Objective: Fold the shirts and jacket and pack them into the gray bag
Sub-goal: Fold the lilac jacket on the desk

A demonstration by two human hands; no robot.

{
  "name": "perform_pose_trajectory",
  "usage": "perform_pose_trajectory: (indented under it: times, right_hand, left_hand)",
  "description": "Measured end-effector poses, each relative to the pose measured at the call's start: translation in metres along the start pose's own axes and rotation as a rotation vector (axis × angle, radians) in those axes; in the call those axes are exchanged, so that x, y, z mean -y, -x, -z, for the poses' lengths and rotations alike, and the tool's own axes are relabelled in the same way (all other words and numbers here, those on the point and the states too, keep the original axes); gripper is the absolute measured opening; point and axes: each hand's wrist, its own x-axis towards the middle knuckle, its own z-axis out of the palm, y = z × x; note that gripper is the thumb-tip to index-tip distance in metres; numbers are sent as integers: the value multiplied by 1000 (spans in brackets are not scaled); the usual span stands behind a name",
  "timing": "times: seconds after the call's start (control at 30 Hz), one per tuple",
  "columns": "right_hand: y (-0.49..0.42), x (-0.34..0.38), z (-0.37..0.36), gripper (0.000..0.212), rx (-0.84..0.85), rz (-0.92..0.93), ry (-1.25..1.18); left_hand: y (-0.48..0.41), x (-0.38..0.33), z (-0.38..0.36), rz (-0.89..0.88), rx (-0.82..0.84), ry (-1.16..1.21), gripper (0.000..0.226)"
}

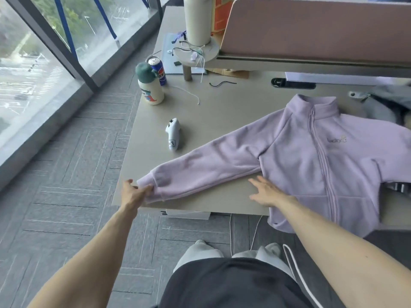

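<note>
Left hand (134, 192) on jacket (311, 165) cuff

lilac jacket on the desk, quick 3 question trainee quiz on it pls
1. True or false: the lilac jacket is zipped shut.
2. The left hand pinches: a) the sleeve cuff b) the white controller c) the soda can.
3. Which hand has straight, spread fingers?
Key: 1 true; 2 a; 3 the right hand.
</note>
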Motion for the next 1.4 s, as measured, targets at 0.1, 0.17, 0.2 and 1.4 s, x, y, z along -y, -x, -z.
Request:
perform_pose_trajectory:
  times: [0.1, 0.17, 0.2, 1.4]
  right_hand:
    - [4, 0, -2, 73, -49, 1, -34]
    - [5, -1, -3, 73, -38, -6, -36]
    - [5, -2, -4, 73, -28, -11, -38]
    - [117, -210, 157, 90, -85, 491, -1655]
  left_hand:
    - [-5, -1, -3, 32, 46, 13, 65]
    - [-7, -3, -5, 36, 97, -20, 45]
    - [-9, -4, -6, 33, 107, -32, 41]
    - [292, -291, -369, -761, 883, -89, 47]
